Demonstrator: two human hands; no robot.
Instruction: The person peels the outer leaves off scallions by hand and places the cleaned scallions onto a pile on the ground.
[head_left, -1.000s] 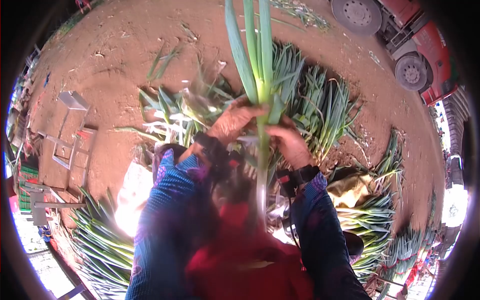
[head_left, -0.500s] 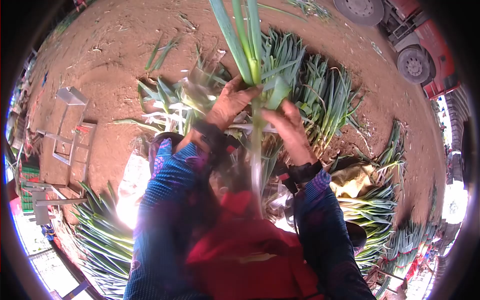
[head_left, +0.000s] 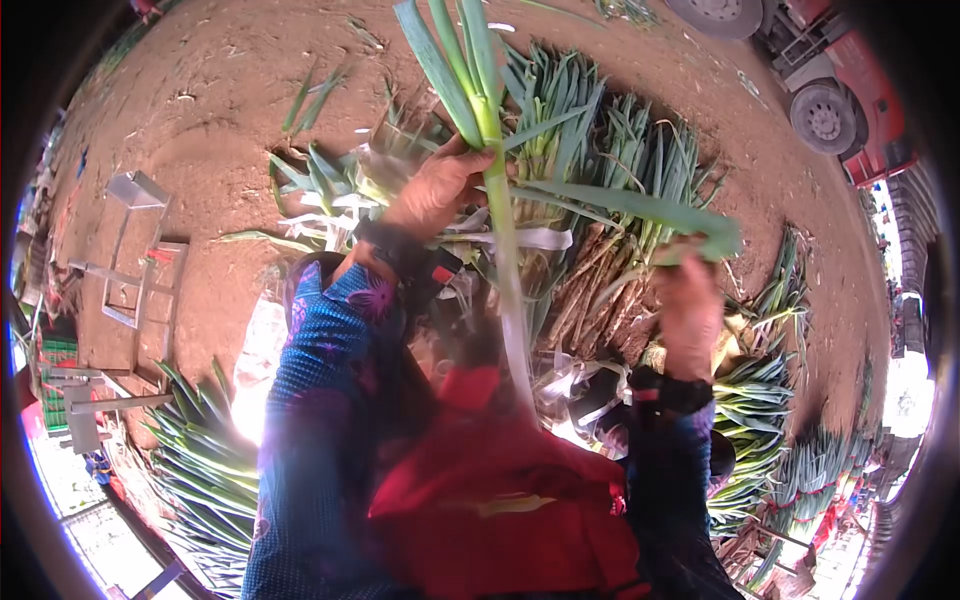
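A long green onion stalk point(head_left: 505, 235) stands nearly upright in front of me, its green leaves at the top and its pale end down by the red apron point(head_left: 500, 500). My left hand point(head_left: 437, 190) is closed round it just below where the leaves fork. Off to the right, my right hand point(head_left: 690, 305) is blurred by motion, its fingers pinched on a wide green leaf point(head_left: 640, 205) that stretches left towards the stalk. Whether that leaf still joins the stalk I cannot tell.
Onion bunches point(head_left: 620, 150) lie on the brown soil beyond my hands. More piles lie at lower left point(head_left: 205, 470) and lower right point(head_left: 755, 430). A metal frame point(head_left: 140, 270) stands at left. A red truck point(head_left: 870, 105) is at upper right.
My right hand has moved away from the stalk to the right, drawing the green leaf out with it. My left hand and the stalk have shifted slightly up and left.
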